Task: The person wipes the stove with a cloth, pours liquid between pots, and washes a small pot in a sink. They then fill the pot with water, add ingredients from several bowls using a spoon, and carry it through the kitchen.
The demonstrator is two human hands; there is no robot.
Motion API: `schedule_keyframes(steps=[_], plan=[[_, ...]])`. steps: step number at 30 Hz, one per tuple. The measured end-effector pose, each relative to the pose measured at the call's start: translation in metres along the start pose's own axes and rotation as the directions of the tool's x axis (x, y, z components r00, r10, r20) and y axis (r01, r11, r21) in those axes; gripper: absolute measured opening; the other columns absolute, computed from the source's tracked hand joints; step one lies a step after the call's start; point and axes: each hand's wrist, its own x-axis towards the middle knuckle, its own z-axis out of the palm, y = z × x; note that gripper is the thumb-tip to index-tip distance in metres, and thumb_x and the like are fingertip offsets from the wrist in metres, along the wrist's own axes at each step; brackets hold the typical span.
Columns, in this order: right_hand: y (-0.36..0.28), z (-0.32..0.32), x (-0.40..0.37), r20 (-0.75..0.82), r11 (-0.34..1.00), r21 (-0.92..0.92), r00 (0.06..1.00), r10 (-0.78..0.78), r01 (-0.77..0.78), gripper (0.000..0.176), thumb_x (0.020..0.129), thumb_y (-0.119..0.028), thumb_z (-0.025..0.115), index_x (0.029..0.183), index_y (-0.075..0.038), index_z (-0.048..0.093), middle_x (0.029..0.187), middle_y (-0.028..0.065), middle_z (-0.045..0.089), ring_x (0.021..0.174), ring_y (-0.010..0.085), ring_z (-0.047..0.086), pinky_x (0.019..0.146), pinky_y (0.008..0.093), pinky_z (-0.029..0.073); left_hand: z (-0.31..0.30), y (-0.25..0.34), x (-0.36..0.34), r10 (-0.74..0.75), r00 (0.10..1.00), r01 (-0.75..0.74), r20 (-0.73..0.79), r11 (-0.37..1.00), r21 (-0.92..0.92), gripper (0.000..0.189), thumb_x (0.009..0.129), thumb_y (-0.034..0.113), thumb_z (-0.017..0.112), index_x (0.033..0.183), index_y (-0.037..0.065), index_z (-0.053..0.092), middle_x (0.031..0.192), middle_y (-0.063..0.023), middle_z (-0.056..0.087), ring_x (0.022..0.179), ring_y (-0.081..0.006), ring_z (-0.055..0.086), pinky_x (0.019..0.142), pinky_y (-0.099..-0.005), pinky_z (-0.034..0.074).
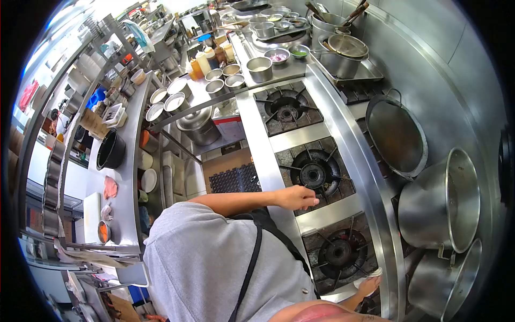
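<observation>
At the lower right, the right hand (368, 286) grips a pale cloth (371, 275) beside the near burner (340, 252); a grate prong could snag it. The left hand (296, 198), fingers curled, hangs near the middle burner (313, 174) — leftover heat could burn it.

L hand (299, 198), ctr of frame: fingers curled under, can't tell if anything's inside. R hand (369, 286), lower R, hides part of white cloth (375, 273); burner (370, 308) below it mostly covered. Dark obj (506, 166), far R edge, cut off, unclear. Shelf items (88, 70), upper L: too small/blurry to ID. Wok (398, 137) bottom, R side, hidden under murky liquid.
</observation>
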Motion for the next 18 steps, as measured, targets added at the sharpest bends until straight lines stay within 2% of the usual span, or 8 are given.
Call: schedule_keyframes(steps=[2, 3, 5, 6, 11, 18], plan=[[-0.013, 0.005, -0.004, -0.062, 0.989, -0.114, 0.993, -0.100, 0.092, 0.044, 0.081, -0.003, 0.040, 0.123, 0.010, 0.039, 0.133, 0.0244, 0.037, 0.122, 0.0363, 0.036, 0.103, 0.0429, 0.028, 0.006, 0.001, -0.004, 0.001, 0.999, -0.004, 0.050, 0.998, 0.062, 0.040, 0.094, 0.037, 0.043, 0.091, 0.000, 0.056, 0.072, -0.0088, 0.059, 0.071, -0.0175, 0.060, 0.067, -0.0318, 0.048], [-0.026, 0.002, -0.012, -0.064, 0.988, -0.108, 0.991, -0.116, 0.108, 0.044, 0.081, -0.003, 0.040, 0.123, 0.010, 0.039, 0.133, 0.0244, 0.037, 0.122, 0.0363, 0.036, 0.103, 0.0429, 0.028, 0.008, 0.001, -0.005, -0.001, 0.999, -0.001, 0.033, 0.998, 0.062, 0.040, 0.094, 0.037, 0.043, 0.091, 0.000, 0.056, 0.072, -0.0088, 0.059, 0.071, -0.0175, 0.060, 0.067, -0.0318, 0.048], [-0.046, -0.007, -0.034, -0.105, 0.996, 0.069, 0.992, 0.068, -0.061, 0.037, 0.087, -0.006, 0.038, 0.122, 0.009, 0.041, 0.131, 0.0223, 0.040, 0.120, 0.0381, 0.038, 0.099, 0.0448, 0.032, 0.013, -0.002, -0.005, -0.018, 0.995, 0.016, 0.101, 1.000, 0.021, 0.041, 0.094, 0.038, 0.042, 0.091, 0.000, 0.057, 0.073, -0.0093, 0.060, 0.072, -0.0180, 0.060, 0.068, -0.0325, 0.048], [-0.057, -0.008, -0.047, -0.108, 0.996, 0.068, 0.992, 0.060, -0.053, 0.037, 0.087, -0.006, 0.038, 0.122, 0.009, 0.041, 0.131, 0.0223, 0.040, 0.120, 0.0381, 0.038, 0.099, 0.0448, 0.032, 0.013, -0.004, -0.004, -0.023, 0.993, 0.019, 0.119, 0.999, 0.027, 0.041, 0.094, 0.038, 0.042, 0.092, -0.001, 0.056, 0.075, -0.0102, 0.061, 0.073, -0.0185, 0.061, 0.068, -0.0324, 0.048], [-0.078, -0.011, -0.113, -0.348, 0.934, -0.336, 0.906, -0.240, 0.118, 0.035, 0.092, -0.012, 0.039, 0.121, 0.003, 0.052, 0.113, 0.0201, 0.057, 0.095, 0.0320, 0.058, 0.077, 0.0440, 0.047, 0.009, -0.006, 0.005, 0.061, 0.992, -0.064, 0.111, 0.997, 0.033, 0.042, 0.094, 0.039, 0.042, 0.092, -0.001, 0.056, 0.076, -0.0112, 0.061, 0.073, -0.0203, 0.061, 0.067, -0.0333, 0.048], [-0.106, -0.007, -0.102, -0.245, 0.961, -0.272, 0.963, -0.110, 0.040, 0.036, 0.091, -0.011, 0.039, 0.121, 0.004, 0.050, 0.116, 0.0210, 0.054, 0.100, 0.0323, 0.054, 0.082, 0.0436, 0.044, 0.003, -0.008, 0.005, 0.162, 0.982, -0.160, 0.094, 0.987, -0.033, 0.041, 0.093, 0.038, 0.043, 0.089, -0.002, 0.056, 0.076, -0.0128, 0.062, 0.071, -0.0235, 0.060, 0.066, -0.0357, 0.046]])
